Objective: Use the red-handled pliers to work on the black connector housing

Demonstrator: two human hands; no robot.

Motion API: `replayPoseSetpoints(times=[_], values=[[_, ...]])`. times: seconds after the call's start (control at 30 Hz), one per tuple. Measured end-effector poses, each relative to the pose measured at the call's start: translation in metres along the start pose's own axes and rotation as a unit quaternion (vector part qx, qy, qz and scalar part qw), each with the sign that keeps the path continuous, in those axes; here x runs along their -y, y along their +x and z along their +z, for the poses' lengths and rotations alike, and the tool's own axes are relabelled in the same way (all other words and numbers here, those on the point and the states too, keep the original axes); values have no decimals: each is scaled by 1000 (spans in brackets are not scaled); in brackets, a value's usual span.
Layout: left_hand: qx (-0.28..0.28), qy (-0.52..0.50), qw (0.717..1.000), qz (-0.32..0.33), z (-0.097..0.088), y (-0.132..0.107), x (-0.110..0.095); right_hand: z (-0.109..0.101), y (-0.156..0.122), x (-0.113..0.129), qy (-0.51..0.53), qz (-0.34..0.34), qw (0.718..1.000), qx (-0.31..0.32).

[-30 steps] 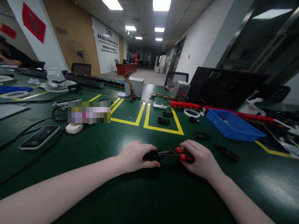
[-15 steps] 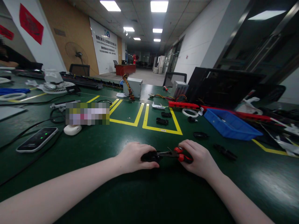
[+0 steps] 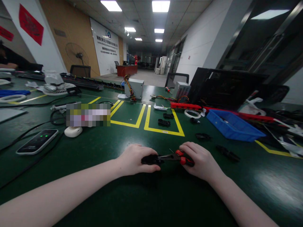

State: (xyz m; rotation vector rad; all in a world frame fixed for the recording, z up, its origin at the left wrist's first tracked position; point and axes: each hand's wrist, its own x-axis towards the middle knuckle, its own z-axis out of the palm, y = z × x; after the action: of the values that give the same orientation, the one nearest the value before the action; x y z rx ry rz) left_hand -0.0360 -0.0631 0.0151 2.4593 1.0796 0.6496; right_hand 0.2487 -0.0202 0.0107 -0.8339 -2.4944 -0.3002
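On the green table, close to me, my left hand is closed over a small black part and presses it down. My right hand grips the red handles of a pair of pliers. The dark jaws of the pliers point left and meet the black part. Both hands rest on the table top, about a hand's width apart.
Loose black parts lie ahead inside a yellow-taped box, with others to the right. A blue tray stands at right. A phone and a white case sit at left among cables. A person sits at far left.
Both hands and the pliers stay almost still; they have edged slightly left in view as my head shifted a little.
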Motion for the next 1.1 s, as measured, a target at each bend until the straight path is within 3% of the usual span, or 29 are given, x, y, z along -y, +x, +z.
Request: replayPoseSetpoints(times=[0.47, 0.77, 1.1], values=[[-25, 1, 1000, -19, 2, 0, -1, 2, 1, -2, -32, 10, 999, 6], [7, 13, 999, -36, 2, 2, -2, 3, 2, -5, -54, 28, 998, 7], [0, 19, 1000, -14, 3, 1, -2, 1, 4, -2, -56, 27, 998, 26]])
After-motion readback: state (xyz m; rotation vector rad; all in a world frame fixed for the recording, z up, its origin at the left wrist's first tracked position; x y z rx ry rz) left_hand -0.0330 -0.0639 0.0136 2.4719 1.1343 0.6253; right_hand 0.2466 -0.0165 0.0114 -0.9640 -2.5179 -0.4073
